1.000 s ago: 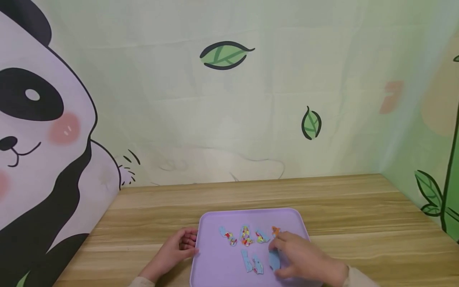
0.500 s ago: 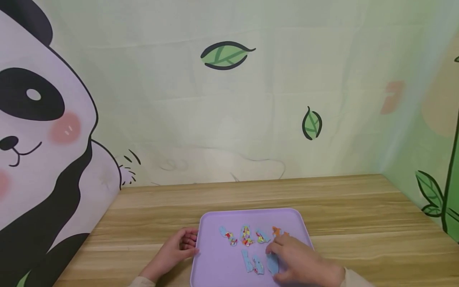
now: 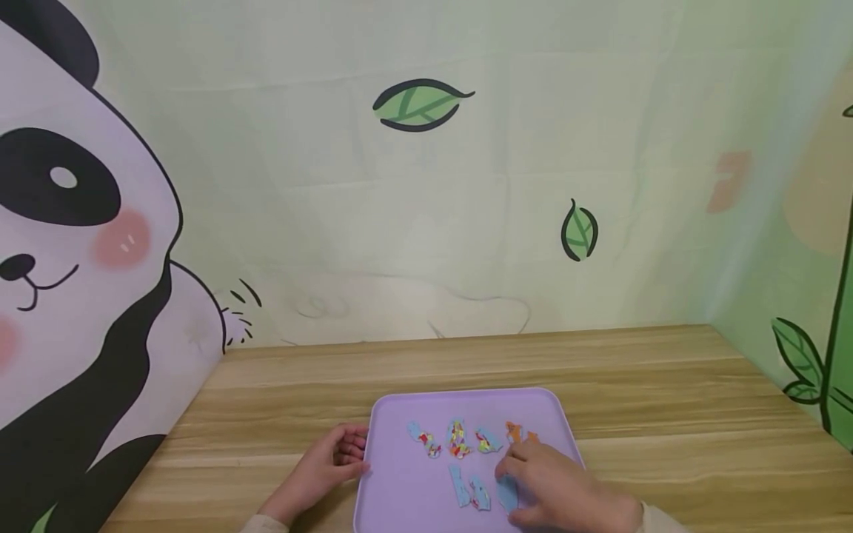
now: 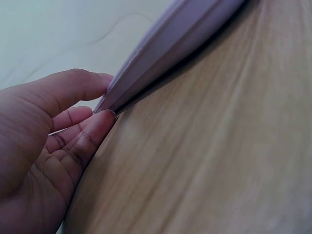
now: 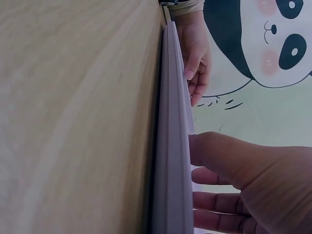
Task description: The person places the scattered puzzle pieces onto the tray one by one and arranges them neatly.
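Note:
A purple tray (image 3: 406, 503) lies on the wooden table. My left hand (image 3: 331, 459) holds the tray's left edge; in the left wrist view its thumb (image 4: 90, 87) is at the rim and fingertips are low on the side. Over the tray's right part, my right hand (image 3: 556, 485) holds a light blue puzzle piece (image 3: 508, 492) between fingers and thumb, partly covering it. Left of it lie two narrow blue pieces, one plain (image 3: 458, 485), one with some red (image 3: 479, 492). In the right wrist view the tray wall hides the fingertips of the right hand (image 5: 243, 180).
A back row on the tray holds a blue-and-red piece (image 3: 426, 439), a multicoloured piece (image 3: 457, 438), a blue-and-yellow piece (image 3: 488, 439) and an orange piece (image 3: 513, 431). Wooden tabletop (image 3: 633, 392) surrounds the tray. A wall with a printed panda (image 3: 60, 281) stands behind.
Within the first half second, my right hand slid the light blue piece slightly left, showing more orange behind the fingers. The left hand stays at the tray's edge.

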Demonstrator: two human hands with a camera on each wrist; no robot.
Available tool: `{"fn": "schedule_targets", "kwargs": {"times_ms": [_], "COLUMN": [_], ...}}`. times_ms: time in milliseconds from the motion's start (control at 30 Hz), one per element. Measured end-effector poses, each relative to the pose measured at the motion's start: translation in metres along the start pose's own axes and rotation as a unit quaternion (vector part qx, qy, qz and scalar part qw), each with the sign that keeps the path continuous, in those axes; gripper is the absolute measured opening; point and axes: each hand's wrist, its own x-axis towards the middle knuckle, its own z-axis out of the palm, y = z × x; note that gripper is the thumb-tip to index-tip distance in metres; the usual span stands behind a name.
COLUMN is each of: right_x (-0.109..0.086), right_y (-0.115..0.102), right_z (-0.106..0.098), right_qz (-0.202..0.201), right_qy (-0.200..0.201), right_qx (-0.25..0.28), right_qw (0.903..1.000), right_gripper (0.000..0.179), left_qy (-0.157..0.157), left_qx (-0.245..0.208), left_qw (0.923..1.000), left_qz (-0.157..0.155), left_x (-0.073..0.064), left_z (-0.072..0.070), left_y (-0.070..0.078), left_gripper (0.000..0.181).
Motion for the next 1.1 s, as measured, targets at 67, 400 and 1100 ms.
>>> {"fn": "schedule_targets", "kwargs": {"times_ms": [67,400,1100], "right_x": [-0.001,-0.002,-0.003], "right_y": [0.0,0.004,0.027], "right_z": [-0.001,-0.004,-0.014], "right_qz": [0.001,0.004,0.055], "right_qy": [-0.001,0.011,0.06], "right_qx": [0.005,0.013,0.03], "right_qw": [1.0,0.9998,0.9963], "right_gripper": [0.039,0.04,0.037], "left_qy": [0.001,0.001,-0.003], "left_qx": [0.001,0.002,0.058], "left_qw": [1.0,1.0,0.9983], "left_qz": [-0.002,0.005,-0.005], "left_x": [0.0,0.0,0.0], "left_z": [0.0,0.0,-0.014], "left_y": [0.0,0.0,0.005], "left_gripper": [0.054,0.054,0.048]}}
